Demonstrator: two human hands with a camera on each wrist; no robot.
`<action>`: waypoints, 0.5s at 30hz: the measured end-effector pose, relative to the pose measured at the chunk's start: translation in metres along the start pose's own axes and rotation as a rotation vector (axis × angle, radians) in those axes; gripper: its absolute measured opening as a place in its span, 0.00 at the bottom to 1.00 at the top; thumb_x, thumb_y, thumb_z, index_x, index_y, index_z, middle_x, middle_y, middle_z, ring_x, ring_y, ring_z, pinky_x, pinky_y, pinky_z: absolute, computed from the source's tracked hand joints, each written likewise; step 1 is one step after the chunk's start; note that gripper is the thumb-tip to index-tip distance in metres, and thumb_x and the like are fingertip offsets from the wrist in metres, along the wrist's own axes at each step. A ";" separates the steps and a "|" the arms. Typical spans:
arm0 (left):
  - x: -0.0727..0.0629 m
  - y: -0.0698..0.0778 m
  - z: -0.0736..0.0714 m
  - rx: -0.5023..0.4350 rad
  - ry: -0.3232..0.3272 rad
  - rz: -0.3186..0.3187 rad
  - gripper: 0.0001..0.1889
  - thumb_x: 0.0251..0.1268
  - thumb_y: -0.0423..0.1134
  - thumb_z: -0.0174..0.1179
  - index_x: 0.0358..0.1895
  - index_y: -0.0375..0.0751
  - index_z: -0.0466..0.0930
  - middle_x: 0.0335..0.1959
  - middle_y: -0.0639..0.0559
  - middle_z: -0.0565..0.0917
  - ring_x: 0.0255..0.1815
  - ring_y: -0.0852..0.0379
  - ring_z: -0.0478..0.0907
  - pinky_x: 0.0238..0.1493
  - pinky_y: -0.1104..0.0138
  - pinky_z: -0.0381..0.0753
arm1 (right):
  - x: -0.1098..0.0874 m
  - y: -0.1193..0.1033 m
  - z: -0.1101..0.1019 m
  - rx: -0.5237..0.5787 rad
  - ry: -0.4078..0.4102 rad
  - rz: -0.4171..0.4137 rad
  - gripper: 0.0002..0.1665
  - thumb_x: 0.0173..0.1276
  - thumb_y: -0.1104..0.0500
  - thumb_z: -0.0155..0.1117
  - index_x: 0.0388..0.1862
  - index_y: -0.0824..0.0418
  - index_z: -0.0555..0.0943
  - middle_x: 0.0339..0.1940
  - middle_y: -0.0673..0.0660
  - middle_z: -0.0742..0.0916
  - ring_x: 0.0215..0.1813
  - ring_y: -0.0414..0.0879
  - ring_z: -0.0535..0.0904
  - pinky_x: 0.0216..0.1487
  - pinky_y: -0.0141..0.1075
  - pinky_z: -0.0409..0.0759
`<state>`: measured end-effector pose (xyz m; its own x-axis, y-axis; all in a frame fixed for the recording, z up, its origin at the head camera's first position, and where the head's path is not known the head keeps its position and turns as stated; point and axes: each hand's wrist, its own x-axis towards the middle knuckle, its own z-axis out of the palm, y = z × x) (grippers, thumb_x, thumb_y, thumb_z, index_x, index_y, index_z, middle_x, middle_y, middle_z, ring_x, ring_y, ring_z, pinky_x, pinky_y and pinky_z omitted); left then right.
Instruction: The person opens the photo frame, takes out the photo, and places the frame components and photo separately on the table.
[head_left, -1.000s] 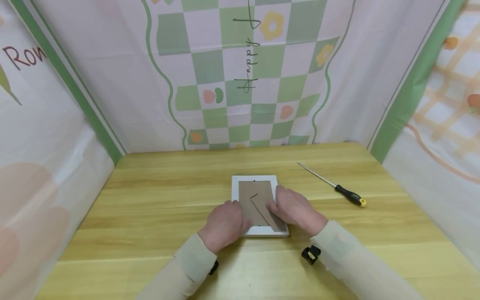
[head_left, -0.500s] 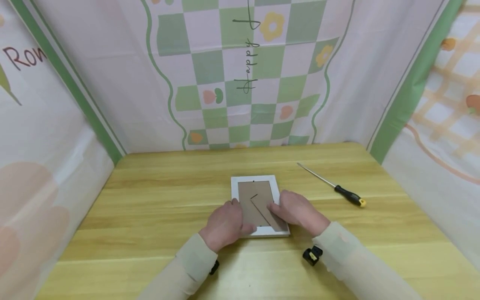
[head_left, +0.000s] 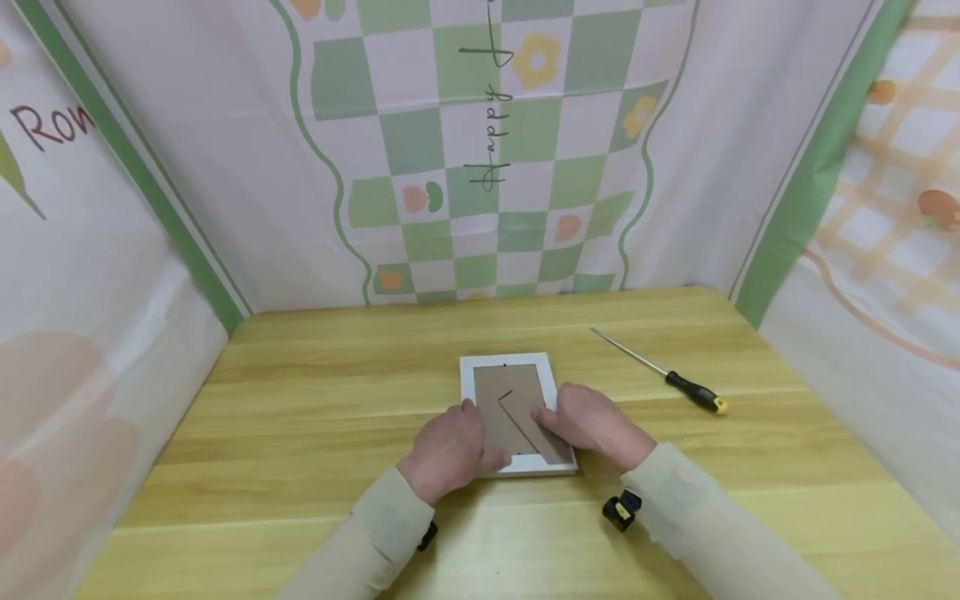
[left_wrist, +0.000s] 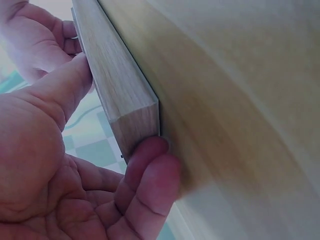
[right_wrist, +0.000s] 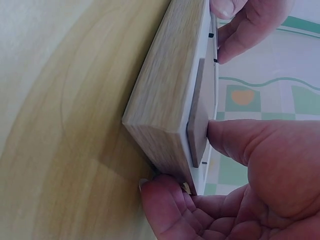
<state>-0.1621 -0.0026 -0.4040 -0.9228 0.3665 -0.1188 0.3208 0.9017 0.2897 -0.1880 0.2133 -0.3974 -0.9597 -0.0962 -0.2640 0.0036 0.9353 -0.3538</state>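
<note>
A white-bordered picture frame (head_left: 468,379) lies back side up on the wooden table, its brown backing board (head_left: 510,379) and stand leg (head_left: 557,451) facing me. My left hand (head_left: 446,448) grips its left side near the lower corner, thumb over the bottom border. On the opposite side, my right hand (head_left: 596,422) holds the frame with its thumb on the backing. In the left wrist view, curled fingertips (left_wrist: 159,182) sit at the corner of the wood-grain side (left_wrist: 120,75). The right wrist view shows fingertips (right_wrist: 167,200) under the other corner and the thumb against the stand leg.
A screwdriver (head_left: 693,392) with a black and yellow handle lies to the right of the frame, its tip pointing to the back left. Patterned cloth (head_left: 498,167) hangs behind the table (head_left: 315,367) and along both sides.
My left thumb has slid slightly right and down onto the bottom border. The right hand keeps its hold, and the frame stays in nearly the same place while the head view shifts a little.
</note>
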 end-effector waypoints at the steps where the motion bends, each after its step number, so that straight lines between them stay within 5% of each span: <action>1: 0.000 0.000 0.000 0.002 0.000 -0.001 0.53 0.62 0.65 0.70 0.72 0.18 0.65 0.55 0.28 0.84 0.39 0.50 0.82 0.41 0.57 0.87 | 0.000 0.000 0.000 0.000 0.001 -0.002 0.24 0.77 0.44 0.59 0.25 0.59 0.77 0.23 0.56 0.81 0.24 0.46 0.75 0.24 0.36 0.71; 15: -0.001 0.001 0.002 0.017 0.007 -0.001 0.54 0.63 0.66 0.69 0.73 0.18 0.64 0.55 0.28 0.84 0.38 0.50 0.82 0.41 0.57 0.87 | -0.002 0.000 0.000 0.001 0.021 -0.025 0.24 0.77 0.46 0.59 0.23 0.58 0.77 0.21 0.55 0.80 0.22 0.45 0.74 0.24 0.36 0.71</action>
<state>-0.1600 -0.0015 -0.4058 -0.9246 0.3640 -0.1122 0.3235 0.9059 0.2732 -0.1859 0.2137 -0.3974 -0.9651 -0.1127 -0.2363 -0.0204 0.9323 -0.3611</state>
